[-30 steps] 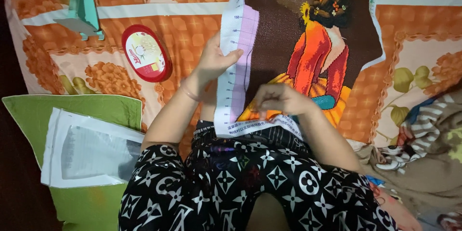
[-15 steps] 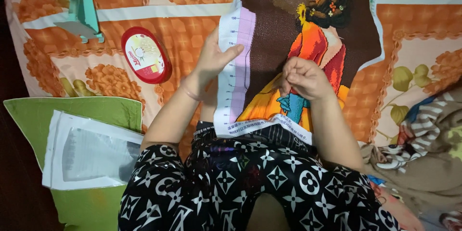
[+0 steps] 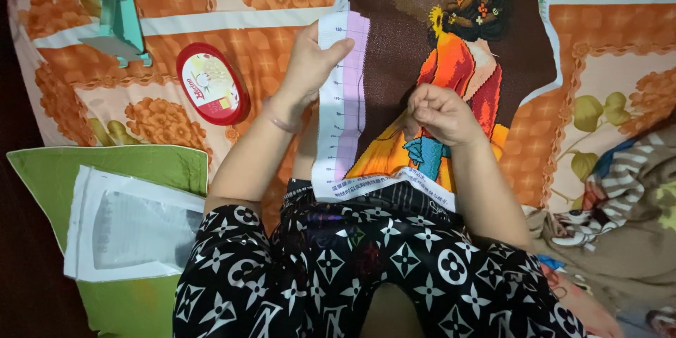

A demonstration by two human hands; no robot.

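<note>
We have the cross-stitch canvas (image 3: 394, 49) spread over our lap and up across the orange flowered bedsheet (image 3: 176, 0), its white gridded margin along the left edge and a stitched figure in an orange dress filling the middle. Our left hand (image 3: 306, 67) grips that left margin, thumb on top and the other fingers behind, holding the cloth taut. Our right hand (image 3: 436, 114) rests on the lower part of the picture with fingers curled and fingertips pressed together as if pinching something fine; the needle or thread itself is too small to make out.

Further out, a red oval tin (image 3: 211, 84) lies on the sheet near its left edge, with a teal plastic stand (image 3: 116, 28) beyond it towards the upper left corner. A green pillow (image 3: 105, 169) at the lower left carries a clear plastic sleeve with papers (image 3: 134, 229), and a striped cloth (image 3: 634, 183) is bunched at the right edge.

We judge the risks to be these: if the left grip slackens, the cloth may pucker and a stitch land in the wrong hole; a hard pull could knot or snap the thread.
</note>
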